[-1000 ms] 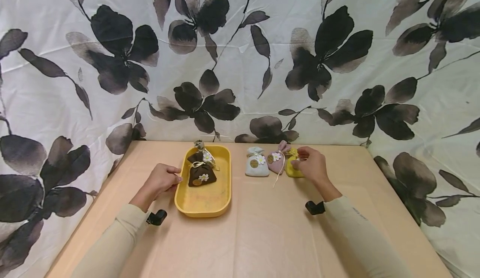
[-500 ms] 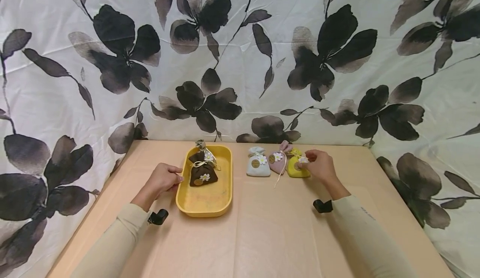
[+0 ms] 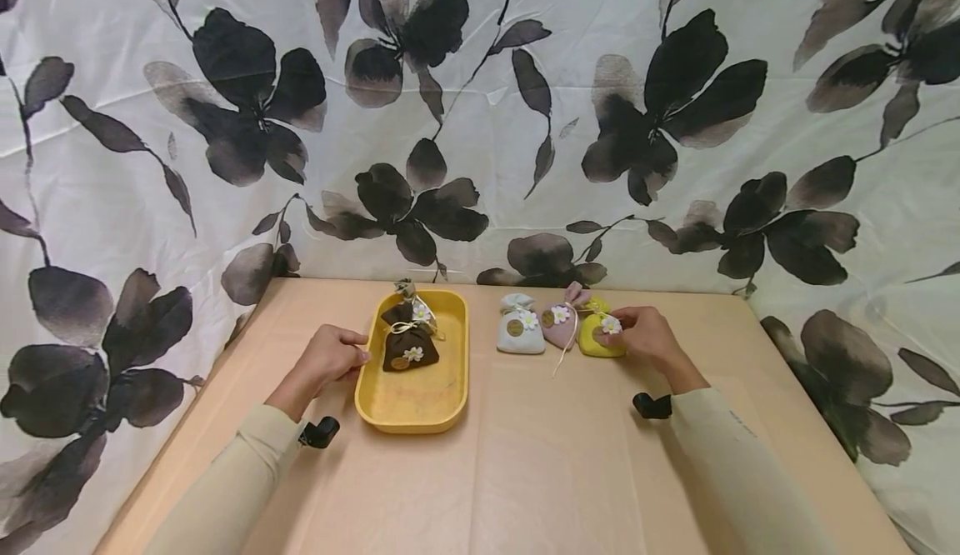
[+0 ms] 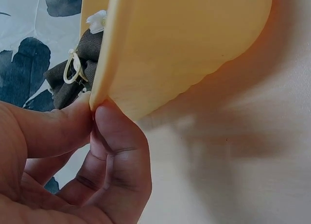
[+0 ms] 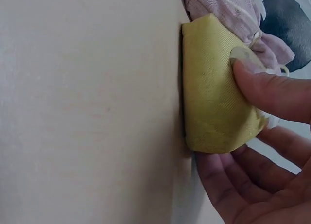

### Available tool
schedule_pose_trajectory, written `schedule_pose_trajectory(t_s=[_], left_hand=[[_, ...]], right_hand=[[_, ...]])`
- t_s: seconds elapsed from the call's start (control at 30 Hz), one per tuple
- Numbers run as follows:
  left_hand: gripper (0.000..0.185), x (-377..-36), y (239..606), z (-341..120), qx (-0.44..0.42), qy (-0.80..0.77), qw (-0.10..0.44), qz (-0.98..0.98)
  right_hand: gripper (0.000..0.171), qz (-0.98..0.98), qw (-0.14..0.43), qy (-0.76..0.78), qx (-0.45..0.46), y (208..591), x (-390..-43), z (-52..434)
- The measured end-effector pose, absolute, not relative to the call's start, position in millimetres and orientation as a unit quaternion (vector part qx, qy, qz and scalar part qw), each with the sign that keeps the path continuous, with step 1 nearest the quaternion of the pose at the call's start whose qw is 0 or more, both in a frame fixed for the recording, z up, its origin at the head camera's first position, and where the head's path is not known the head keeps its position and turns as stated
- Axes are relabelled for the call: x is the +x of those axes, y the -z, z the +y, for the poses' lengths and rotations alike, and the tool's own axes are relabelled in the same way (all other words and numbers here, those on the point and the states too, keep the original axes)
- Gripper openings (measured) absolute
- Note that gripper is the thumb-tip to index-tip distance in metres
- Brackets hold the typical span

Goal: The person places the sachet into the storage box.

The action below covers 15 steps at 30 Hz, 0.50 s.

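A: What has moved since a second ago?

B: The right hand (image 3: 647, 337) has slid a little further right along the row of pouches, and the yellow pouch (image 3: 600, 337) now sits with its daisy and round label showing, where the fingers covered it before. The left hand (image 3: 330, 357) is where it was, at the yellow tray (image 3: 411, 409).

A: How do the hands stand?

B: The right one grips the yellow pouch: in the right wrist view the thumb (image 5: 272, 90) presses on its face and the other fingers curl beneath it. The left pinches the tray's left rim between thumb (image 4: 53, 124) and forefinger.

A: Anything hidden or hard to read?

B: The pouch's right side lies behind the right hand in the head view. In the left wrist view only the tray's outer wall and a corner of the brown pouch (image 3: 406, 348) show. A second pouch behind the brown one is mostly covered; its colour I cannot tell.

A: And where does the yellow pouch lie, with what room around it?

B: On the table (image 3: 525, 463), last on the right of the row, touching the pink pouch (image 3: 558, 327), with the pale blue pouch (image 3: 519, 332) beyond. Bare tabletop lies to the front and right; the flowered cloth (image 3: 480, 122) stands near behind. The tray's near half is bare.
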<state>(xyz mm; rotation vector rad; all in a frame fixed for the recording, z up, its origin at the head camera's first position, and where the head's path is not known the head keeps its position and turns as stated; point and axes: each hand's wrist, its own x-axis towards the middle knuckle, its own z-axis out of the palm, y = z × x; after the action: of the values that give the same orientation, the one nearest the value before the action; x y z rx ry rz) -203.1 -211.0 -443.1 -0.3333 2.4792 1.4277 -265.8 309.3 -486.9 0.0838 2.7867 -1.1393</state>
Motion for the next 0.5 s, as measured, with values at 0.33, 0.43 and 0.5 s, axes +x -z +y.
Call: schedule_pose_trajectory(t_s=[0.33, 0.43, 0.5], left_hand=[[0.043, -205.6, 442.6, -208.4, -0.123, -0.490, 0.127, 0.853], [0.043, -206.2, 442.9, -207.8, -0.124, -0.491, 0.126, 0.853], [0.043, -206.7, 443.2, -207.4, -0.125, -0.491, 0.126, 0.853]], right_hand=[[0.062, 0.913, 0.022, 0.406, 0.045, 493.9, -271.9, 312.8], [0.061, 0.908, 0.014, 0.415, 0.051, 496.0, -271.9, 313.2], [0.060, 0.907, 0.011, 0.418, 0.052, 497.0, -272.1, 313.5]])
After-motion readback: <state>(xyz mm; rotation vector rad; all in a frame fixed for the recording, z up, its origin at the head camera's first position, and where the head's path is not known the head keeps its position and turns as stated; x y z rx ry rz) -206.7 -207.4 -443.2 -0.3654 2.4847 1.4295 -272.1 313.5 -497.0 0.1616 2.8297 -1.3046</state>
